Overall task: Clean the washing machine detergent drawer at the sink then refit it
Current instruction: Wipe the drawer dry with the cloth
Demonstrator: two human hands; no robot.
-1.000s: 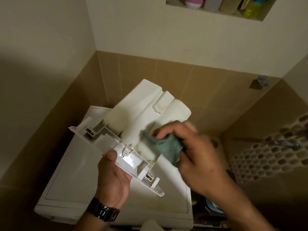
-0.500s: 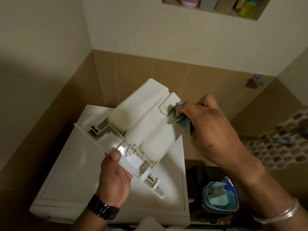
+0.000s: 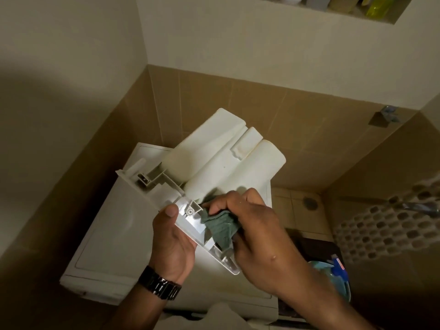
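Note:
The white detergent drawer point(image 3: 221, 158) is held upside down and tilted above the washing machine point(image 3: 114, 236), its rounded underside facing me. My left hand point(image 3: 172, 241), with a dark watch on the wrist, grips the drawer's front panel from below, thumb on its edge. My right hand point(image 3: 257, 236) is closed around a bunched green cloth point(image 3: 220, 228) and presses it against the near end of the drawer, by the front panel. The drawer's inner compartments are hidden.
Tan tiled walls meet in the corner behind the machine. A wall niche point(image 3: 333, 5) with several bottles sits at the top. To the right are a floor drain point(image 3: 309, 203), a perforated white basket point(image 3: 385, 225), and a blue bucket point(image 3: 333, 277) low down.
My right hand has pulled the cloth from the drawer's far end back down to its near end by the front panel. The left hand keeps the same grip.

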